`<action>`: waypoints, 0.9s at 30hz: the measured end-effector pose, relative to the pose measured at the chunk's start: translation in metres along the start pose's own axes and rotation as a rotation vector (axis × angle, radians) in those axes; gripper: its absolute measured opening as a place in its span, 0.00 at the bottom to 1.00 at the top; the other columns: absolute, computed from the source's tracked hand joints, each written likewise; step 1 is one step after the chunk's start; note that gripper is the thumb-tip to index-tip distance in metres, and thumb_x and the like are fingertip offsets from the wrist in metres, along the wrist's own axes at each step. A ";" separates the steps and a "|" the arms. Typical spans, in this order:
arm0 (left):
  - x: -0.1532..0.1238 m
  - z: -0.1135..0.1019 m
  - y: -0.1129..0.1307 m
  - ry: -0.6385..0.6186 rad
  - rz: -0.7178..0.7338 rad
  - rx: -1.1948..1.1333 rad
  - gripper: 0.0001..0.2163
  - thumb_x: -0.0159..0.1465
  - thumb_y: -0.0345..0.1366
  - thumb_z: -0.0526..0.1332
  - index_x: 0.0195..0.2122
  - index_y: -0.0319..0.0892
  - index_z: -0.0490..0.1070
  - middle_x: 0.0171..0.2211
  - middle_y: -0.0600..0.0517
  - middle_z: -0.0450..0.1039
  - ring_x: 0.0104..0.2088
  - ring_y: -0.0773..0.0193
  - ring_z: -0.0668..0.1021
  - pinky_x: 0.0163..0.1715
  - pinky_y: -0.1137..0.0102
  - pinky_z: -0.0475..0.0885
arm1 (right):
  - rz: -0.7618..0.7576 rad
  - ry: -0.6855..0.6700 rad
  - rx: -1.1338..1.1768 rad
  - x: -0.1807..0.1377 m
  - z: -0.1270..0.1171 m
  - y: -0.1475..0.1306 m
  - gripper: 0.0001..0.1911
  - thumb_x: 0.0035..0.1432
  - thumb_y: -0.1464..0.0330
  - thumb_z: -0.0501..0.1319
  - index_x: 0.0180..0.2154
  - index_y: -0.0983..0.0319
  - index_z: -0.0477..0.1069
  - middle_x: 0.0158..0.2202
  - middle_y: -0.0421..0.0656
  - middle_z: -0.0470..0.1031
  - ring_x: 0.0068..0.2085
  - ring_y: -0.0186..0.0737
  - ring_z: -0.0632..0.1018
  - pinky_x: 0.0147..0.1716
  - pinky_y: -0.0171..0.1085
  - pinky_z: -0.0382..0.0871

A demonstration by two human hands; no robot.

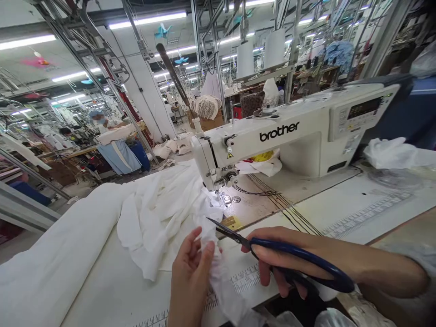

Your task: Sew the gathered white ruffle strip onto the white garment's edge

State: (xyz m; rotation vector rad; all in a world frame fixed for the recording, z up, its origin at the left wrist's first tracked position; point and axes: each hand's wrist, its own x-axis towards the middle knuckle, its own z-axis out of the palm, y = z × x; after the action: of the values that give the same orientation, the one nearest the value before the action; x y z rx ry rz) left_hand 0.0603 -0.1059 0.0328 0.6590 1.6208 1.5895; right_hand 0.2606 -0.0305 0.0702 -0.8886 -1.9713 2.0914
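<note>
My left hand (pixel 192 268) is closed on a strip of white fabric (pixel 223 281), pinching it between thumb and fingers near the table's front. The strip runs up toward the sewing machine's needle area and down over the front edge. In my right hand (pixel 289 254) is a pair of scissors (pixel 306 261) with dark blue handles. Their blades look slightly parted, with the tip right beside the white strip; whether they touch it I cannot tell. The white sewing machine (pixel 259 136) stands just beyond, its needle area lit. A heap of white cloth (pixel 156 204) lies left of the needle.
Black cords (pixel 289 209) cross the machine bed, and printed rulers (pixel 371 211) mark the table. A clear plastic bag (pixel 391 154) lies at the right. White thread cones (pixel 245 59) stand behind the machine. Another person (pixel 102 120) sits far left among other workstations.
</note>
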 end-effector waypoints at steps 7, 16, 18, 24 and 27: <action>0.015 0.006 0.003 -0.012 -0.008 -0.060 0.16 0.52 0.46 0.70 0.33 0.38 0.75 0.24 0.54 0.74 0.25 0.69 0.74 0.25 0.77 0.69 | -0.019 -0.017 0.037 0.002 -0.003 0.001 0.32 0.59 0.40 0.54 0.49 0.61 0.65 0.33 0.41 0.72 0.27 0.29 0.73 0.20 0.23 0.66; 0.015 0.011 0.009 0.039 -0.123 -0.293 0.15 0.47 0.44 0.72 0.26 0.37 0.75 0.21 0.51 0.77 0.22 0.65 0.77 0.23 0.74 0.74 | -0.016 -0.017 -0.003 -0.001 -0.003 0.000 0.29 0.62 0.43 0.53 0.51 0.59 0.65 0.34 0.41 0.72 0.31 0.30 0.74 0.23 0.23 0.68; 0.014 0.011 0.009 0.046 -0.144 -0.295 0.16 0.46 0.44 0.72 0.26 0.36 0.75 0.21 0.49 0.77 0.21 0.64 0.77 0.22 0.73 0.74 | -0.011 -0.025 -0.001 -0.001 -0.004 0.002 0.29 0.62 0.43 0.53 0.52 0.59 0.65 0.35 0.41 0.72 0.31 0.31 0.74 0.23 0.23 0.68; 0.014 0.009 0.006 0.089 -0.194 -0.297 0.15 0.46 0.44 0.70 0.25 0.35 0.74 0.21 0.48 0.77 0.20 0.64 0.76 0.21 0.72 0.74 | 0.004 -0.052 -0.005 0.004 -0.006 0.003 0.35 0.57 0.39 0.54 0.51 0.59 0.64 0.34 0.42 0.72 0.31 0.32 0.75 0.21 0.24 0.69; 0.015 0.009 0.006 0.098 -0.206 -0.273 0.16 0.48 0.46 0.69 0.25 0.35 0.73 0.19 0.48 0.75 0.18 0.65 0.75 0.18 0.73 0.72 | -0.008 -0.051 -0.022 0.007 -0.006 0.001 0.34 0.57 0.39 0.53 0.50 0.59 0.64 0.34 0.42 0.72 0.29 0.31 0.74 0.20 0.23 0.67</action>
State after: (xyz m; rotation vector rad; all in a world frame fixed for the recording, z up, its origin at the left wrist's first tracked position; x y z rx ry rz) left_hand 0.0581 -0.0885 0.0366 0.2663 1.4520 1.6691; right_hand 0.2584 -0.0217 0.0667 -0.8384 -2.0232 2.1122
